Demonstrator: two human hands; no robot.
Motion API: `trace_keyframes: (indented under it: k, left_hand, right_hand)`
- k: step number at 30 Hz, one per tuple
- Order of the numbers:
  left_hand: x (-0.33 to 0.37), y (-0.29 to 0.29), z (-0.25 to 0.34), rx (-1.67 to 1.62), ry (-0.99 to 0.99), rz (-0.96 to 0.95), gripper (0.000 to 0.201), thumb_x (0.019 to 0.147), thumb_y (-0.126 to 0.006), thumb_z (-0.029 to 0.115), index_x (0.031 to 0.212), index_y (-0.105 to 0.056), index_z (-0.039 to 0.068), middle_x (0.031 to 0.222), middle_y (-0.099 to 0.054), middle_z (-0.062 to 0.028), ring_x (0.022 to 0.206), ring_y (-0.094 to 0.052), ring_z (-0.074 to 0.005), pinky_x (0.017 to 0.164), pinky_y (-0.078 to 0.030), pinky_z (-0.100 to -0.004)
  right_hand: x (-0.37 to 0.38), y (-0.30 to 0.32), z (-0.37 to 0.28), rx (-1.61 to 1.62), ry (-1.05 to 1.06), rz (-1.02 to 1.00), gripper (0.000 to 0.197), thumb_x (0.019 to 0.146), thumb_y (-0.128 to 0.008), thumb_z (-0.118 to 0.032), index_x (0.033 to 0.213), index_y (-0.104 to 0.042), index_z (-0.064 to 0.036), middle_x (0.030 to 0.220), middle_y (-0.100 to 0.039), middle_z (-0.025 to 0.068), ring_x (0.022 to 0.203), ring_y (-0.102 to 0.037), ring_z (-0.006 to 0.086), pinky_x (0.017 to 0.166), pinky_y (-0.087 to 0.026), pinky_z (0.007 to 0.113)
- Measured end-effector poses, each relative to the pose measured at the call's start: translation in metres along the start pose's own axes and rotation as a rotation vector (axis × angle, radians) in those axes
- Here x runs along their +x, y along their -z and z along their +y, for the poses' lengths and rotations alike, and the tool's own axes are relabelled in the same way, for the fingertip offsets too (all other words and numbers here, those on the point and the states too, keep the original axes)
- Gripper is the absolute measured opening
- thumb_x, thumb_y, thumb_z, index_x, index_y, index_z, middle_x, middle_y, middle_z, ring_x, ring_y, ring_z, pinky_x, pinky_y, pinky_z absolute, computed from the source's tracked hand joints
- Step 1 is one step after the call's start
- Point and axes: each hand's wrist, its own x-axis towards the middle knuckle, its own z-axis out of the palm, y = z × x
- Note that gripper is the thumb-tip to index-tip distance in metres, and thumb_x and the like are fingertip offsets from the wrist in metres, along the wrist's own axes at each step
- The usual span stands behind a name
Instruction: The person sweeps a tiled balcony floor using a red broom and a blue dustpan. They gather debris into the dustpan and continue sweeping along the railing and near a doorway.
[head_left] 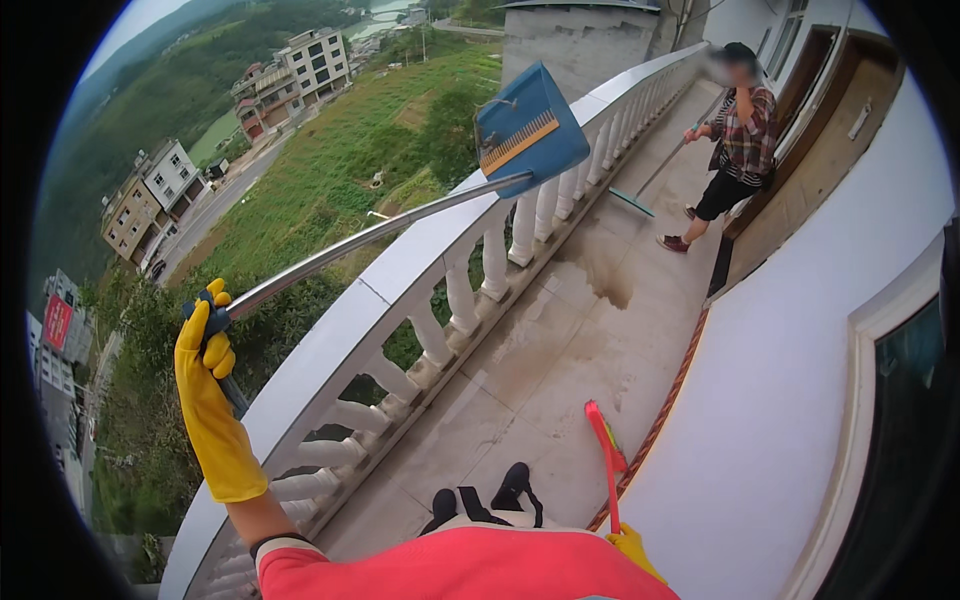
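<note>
My left hand [205, 345], in a long yellow rubber glove, is wrapped round the dark grip of a long-handled dustpan [532, 130]. The metal handle slopes up and away over the balcony railing. Its blue pan, with a row of orange-yellow comb teeth, is raised near the rail's top. Low at the right, my gloved right hand [632, 552] is closed on the red handle of a floor brush [606, 440]. The brush's head is down by the tiled floor beside the wall; its bristles are hard to make out. Part of my right hand is hidden by my red top.
A white balustrade [430, 340] curves along the left, with a drop to fields and buildings beyond. Brown wet dirt [605, 285] stains the tiles [540, 375]. Farther along, a person [742, 130] holds a green floor squeegee [632, 203] near the wooden doors [820, 170].
</note>
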Motion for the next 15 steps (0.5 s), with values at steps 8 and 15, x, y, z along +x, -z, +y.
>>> trace_keyframes:
  k: [8,15]
  left_hand:
    - [0.008,0.152,-0.083,-0.845,-0.015,-0.159,0.037,0.103,-0.046,0.013,0.136,-0.045,-0.003,0.065,-0.044,0.0019,0.043,-0.031,-0.0039,0.041,-0.03,-0.0214]
    - [0.044,0.148,-0.151,-1.145,-0.062,-0.092,0.029,0.092,-0.049,-0.005,0.121,-0.051,-0.001,0.08,-0.05,-0.002,0.044,-0.032,-0.0062,0.042,-0.029,-0.0234]
  right_hand:
    - [-0.002,-0.023,0.031,-0.074,-0.052,-0.002,0.07,0.082,-0.062,0.005,0.147,-0.037,0.0,0.077,-0.057,0.0103,0.056,-0.056,0.0177,0.047,-0.049,0.032]
    - [-0.007,-0.051,0.058,-0.18,-0.015,0.114,0.067,0.082,-0.061,0.004,0.145,-0.041,-0.0031,0.078,-0.06,0.0109,0.057,-0.059,0.0189,0.049,-0.051,0.033]
